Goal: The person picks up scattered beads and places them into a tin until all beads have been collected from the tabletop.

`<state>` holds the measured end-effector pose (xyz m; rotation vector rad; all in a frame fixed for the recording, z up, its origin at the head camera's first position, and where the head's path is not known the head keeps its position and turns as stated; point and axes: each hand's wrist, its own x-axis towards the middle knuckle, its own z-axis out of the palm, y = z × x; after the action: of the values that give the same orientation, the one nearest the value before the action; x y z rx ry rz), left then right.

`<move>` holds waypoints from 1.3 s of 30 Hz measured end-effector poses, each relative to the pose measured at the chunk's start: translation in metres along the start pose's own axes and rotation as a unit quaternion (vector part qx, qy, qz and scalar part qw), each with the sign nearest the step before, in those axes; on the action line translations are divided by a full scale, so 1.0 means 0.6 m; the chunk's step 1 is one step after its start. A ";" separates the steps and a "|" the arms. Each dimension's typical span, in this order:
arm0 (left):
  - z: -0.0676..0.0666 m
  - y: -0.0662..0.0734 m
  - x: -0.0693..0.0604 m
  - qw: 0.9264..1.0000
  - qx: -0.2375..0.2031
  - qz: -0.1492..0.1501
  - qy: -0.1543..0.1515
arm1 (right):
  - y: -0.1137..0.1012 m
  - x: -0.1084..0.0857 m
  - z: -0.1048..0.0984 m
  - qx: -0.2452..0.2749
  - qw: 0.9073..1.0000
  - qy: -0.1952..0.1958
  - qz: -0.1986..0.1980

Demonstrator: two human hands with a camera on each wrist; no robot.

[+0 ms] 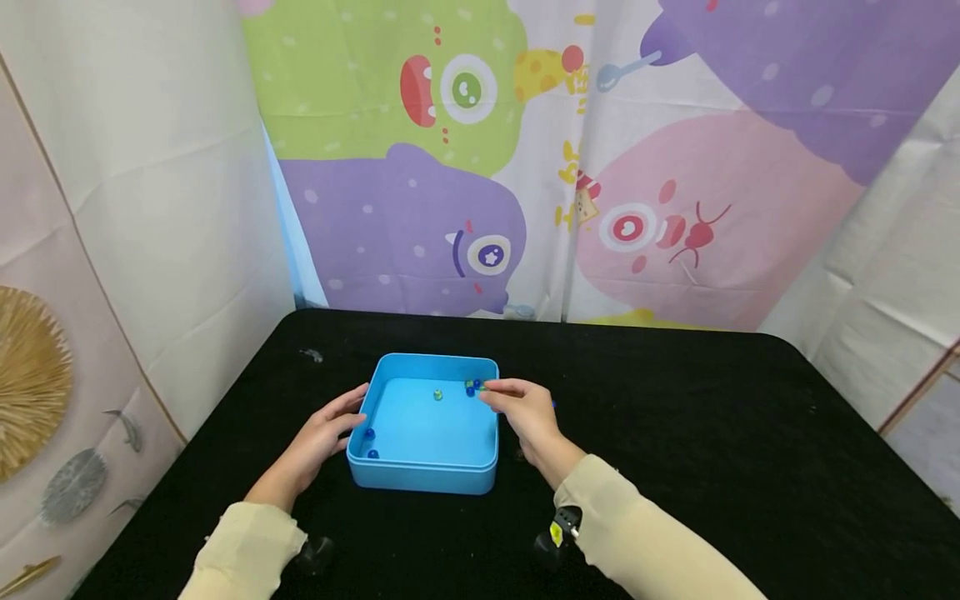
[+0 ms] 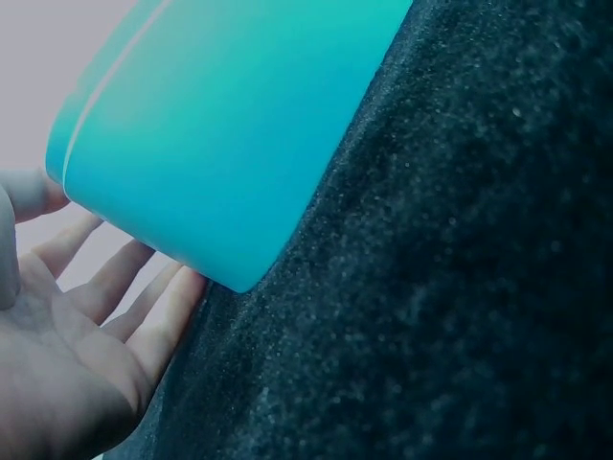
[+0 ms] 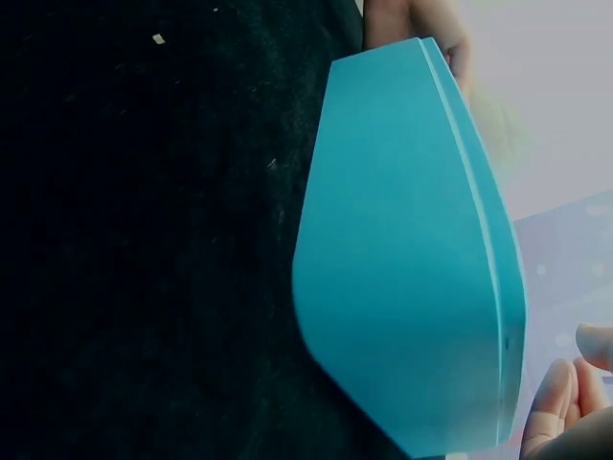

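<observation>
A light blue rectangular box (image 1: 423, 477) sits on the black tabletop. My left hand (image 1: 318, 446) rests against its left side, with the thumb at the rim and fairly straight fingers touching the outer wall, as the left wrist view shows. Over the right rim, my right hand (image 1: 528, 417) pinches a small greenish marble between thumb and forefinger; the fingertips mostly hide it. Several blue and green marbles (image 1: 470, 391) lie near the box's far right corner. A yellow-green marble (image 1: 438, 395) is farther in, and two dark blue marbles (image 1: 370, 434) lie along the left wall.
Beside the right hand, a blue speck (image 1: 554, 404) shows on the black cloth (image 1: 675, 467). A patterned curtain (image 1: 420, 225) hangs behind the table. Small light bits (image 1: 311, 355) lie near the table's far left.
</observation>
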<state>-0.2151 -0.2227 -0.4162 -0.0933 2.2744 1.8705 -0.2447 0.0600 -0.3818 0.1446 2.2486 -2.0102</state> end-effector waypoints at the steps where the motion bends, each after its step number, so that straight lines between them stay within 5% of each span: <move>1: 0.000 0.000 0.000 1.000 -0.001 0.001 -0.001 | 0.002 -0.001 -0.004 0.000 1.000 0.000 -0.002; 20: 0.001 -0.001 0.002 1.000 -0.005 -0.008 0.004 | 0.050 -0.013 -0.066 -0.019 0.999 0.011 0.028; 32: 0.001 0.000 0.001 1.000 -0.001 -0.008 0.006 | 0.082 -0.017 -0.083 -0.054 0.996 -0.042 0.064; 39: 0.000 0.000 0.001 1.000 0.001 -0.009 0.007 | 0.087 -0.019 -0.082 -0.071 0.994 -0.064 0.051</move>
<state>-0.2155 -0.2224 -0.4161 -0.1282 2.2769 1.8643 -0.2271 0.1148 -0.4259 0.1111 2.2472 -1.7507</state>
